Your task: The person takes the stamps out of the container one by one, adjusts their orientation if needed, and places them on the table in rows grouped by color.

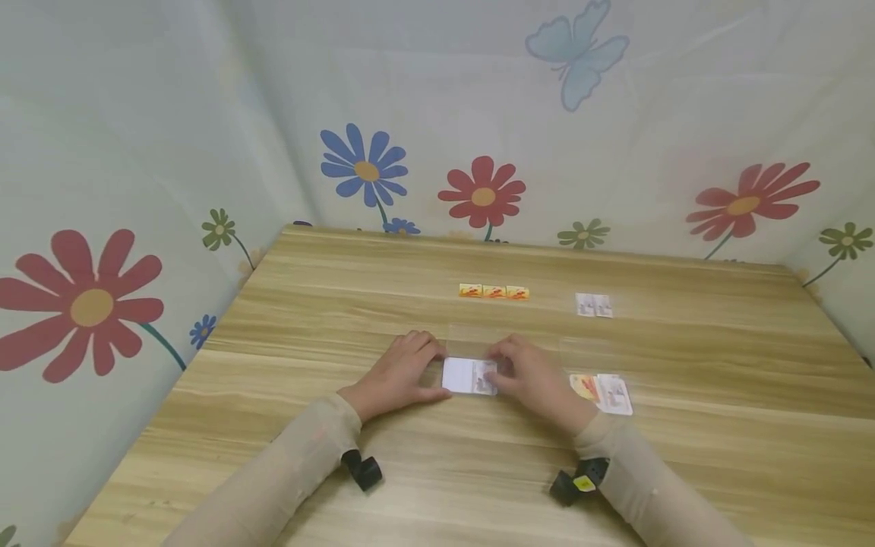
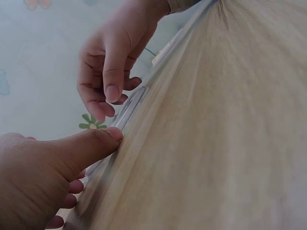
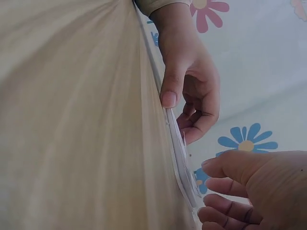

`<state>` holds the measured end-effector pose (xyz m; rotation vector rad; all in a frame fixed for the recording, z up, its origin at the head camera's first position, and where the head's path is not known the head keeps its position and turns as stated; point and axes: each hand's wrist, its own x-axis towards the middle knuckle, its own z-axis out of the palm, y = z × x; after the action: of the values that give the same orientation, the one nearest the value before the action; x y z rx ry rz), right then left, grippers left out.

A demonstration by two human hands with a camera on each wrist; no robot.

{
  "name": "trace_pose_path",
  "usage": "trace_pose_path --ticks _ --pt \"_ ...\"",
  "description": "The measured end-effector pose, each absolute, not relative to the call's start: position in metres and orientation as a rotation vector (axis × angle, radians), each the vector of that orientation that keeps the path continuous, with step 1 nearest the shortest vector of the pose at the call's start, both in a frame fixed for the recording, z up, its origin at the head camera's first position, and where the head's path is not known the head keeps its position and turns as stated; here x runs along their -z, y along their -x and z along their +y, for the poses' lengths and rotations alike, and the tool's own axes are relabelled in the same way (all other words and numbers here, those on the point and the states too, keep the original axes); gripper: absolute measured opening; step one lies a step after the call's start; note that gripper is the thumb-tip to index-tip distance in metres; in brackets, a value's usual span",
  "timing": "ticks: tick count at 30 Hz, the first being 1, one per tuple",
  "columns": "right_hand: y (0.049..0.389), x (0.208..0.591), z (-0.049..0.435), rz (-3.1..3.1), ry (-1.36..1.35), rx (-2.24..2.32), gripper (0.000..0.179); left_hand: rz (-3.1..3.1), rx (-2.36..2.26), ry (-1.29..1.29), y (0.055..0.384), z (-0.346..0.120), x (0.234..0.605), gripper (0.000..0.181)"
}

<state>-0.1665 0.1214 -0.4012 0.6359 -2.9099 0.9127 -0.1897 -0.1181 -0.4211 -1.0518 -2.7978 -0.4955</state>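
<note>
A flat white card holder point(image 1: 458, 375) lies on the table between the two hands, plain white at left, with a grey-printed card point(image 1: 481, 382) in its right part. My left hand point(image 1: 399, 372) grips the left end, thumb on the near edge point(image 2: 86, 151) and fingers round the far side. At the right end is my right hand point(image 1: 536, 380), its fingers loosely bent and the thumb over the printed card. In the right wrist view, clear film point(image 3: 192, 179) rises from the holder close to the right fingertips point(image 3: 208, 166).
Beyond the hands stand three small yellow-orange cards point(image 1: 494, 292) in a row and two grey-printed cards point(image 1: 594, 305). A similar holder with a yellow and a grey-printed card point(image 1: 614, 395) lies beside the right forearm. A flowered cloth backdrop point(image 1: 424, 91) borders the wooden table point(image 1: 342, 304).
</note>
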Motion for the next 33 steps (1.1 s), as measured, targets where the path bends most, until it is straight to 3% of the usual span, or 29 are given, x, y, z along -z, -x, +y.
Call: trace_pose_path --ticks 33 --pt "0.1660 0.4072 0.1185 -2.882 -0.636 -0.845 0.019 -2.782 0.477 1.058 0.1887 -0.1180 0.4221 0.055"
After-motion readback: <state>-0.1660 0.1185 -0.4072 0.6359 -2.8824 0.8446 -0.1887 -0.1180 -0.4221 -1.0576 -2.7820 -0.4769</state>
